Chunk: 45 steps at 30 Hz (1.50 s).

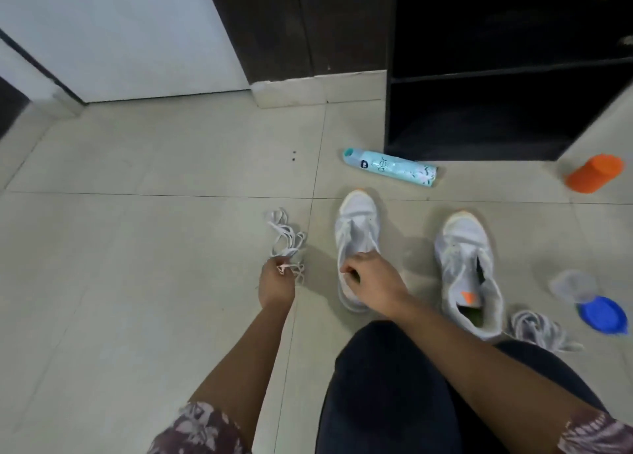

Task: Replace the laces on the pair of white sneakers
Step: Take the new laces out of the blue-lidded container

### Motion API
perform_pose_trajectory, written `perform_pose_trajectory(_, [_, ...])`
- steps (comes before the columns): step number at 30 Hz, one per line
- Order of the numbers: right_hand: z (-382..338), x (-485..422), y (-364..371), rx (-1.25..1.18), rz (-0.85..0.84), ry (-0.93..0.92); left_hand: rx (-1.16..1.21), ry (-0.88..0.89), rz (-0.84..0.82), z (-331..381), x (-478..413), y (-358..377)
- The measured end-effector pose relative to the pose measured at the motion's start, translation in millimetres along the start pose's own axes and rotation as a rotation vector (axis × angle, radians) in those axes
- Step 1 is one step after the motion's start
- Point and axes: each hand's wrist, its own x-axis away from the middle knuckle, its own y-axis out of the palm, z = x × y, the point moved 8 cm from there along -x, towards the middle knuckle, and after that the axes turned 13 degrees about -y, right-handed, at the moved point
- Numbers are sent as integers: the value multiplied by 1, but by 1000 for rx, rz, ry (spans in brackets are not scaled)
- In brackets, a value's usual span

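Your left hand (277, 282): grip pinched on white laces (286, 237), left of sneaker (356, 227). Your right hand (370, 282): grip curled round that sneaker's collar. Spray can (390, 167) beyond sneaker: label unreadable.

Only the teal spray can (390, 167) carries lettering, white letters that look like "aer"; its dark round badge (363, 163) is too small to read.

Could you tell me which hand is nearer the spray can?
Right. The right hand, on a sneaker, is short of the can; the left hand, holding laces, sits farther left.
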Motion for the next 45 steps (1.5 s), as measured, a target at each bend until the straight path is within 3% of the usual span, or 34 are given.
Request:
perform_pose_trajectory(4, [24, -14, -8, 4, -30, 36, -372, 81, -2, 15, -50, 19])
perform_pose_trajectory(7, [43, -18, -12, -50, 4, 82, -491, 78, -19, 18, -79, 36])
perform_pose_trajectory(12, [47, -20, -15, -158, 44, 66, -548, 97, 22, 19, -90, 46])
perform_pose_trajectory(17, [45, -14, -31, -436, 207, 135, -237, 69, -226, 43, -59, 25])
perform_pose_trajectory(20, [32, -11, -49, -585, 199, 138, -294, 229, -304, 85, -15, -11])
perform_pose_trajectory(24, [-18, -8, -67, -656, 29, 36, -449, 542, -320, 146, 71, -48])
perform_pose_trajectory(27, [-57, -2, -75, -777, -22, 13, -196, 614, -482, 182, 138, -64])
perform_pose_trajectory(30, [-73, 19, -104, -926, 106, 9, 23, 730, -462, 209, 186, -77])
perform_pose_trajectory(33, [-75, 55, -127, -1023, 187, 37, 385, 521, -784, 206, 215, -66])
perform_pose_trajectory(36, [-61, 96, -137, -1189, 222, 103, 635, 385, -996, 196, 240, -54])
perform_pose_trajectory(40, [-41, 136, -151, -1421, 475, 126, 635, 243, -803, 166, 265, -24])
perform_pose_trajectory(42, [-43, 146, -150, -1659, 572, 135, 643, 331, -642, 159, 281, -13])
perform_pose_trajectory(45, [-39, 155, -147, -2059, 764, 221, 505, 608, -331, 157, 304, -10])
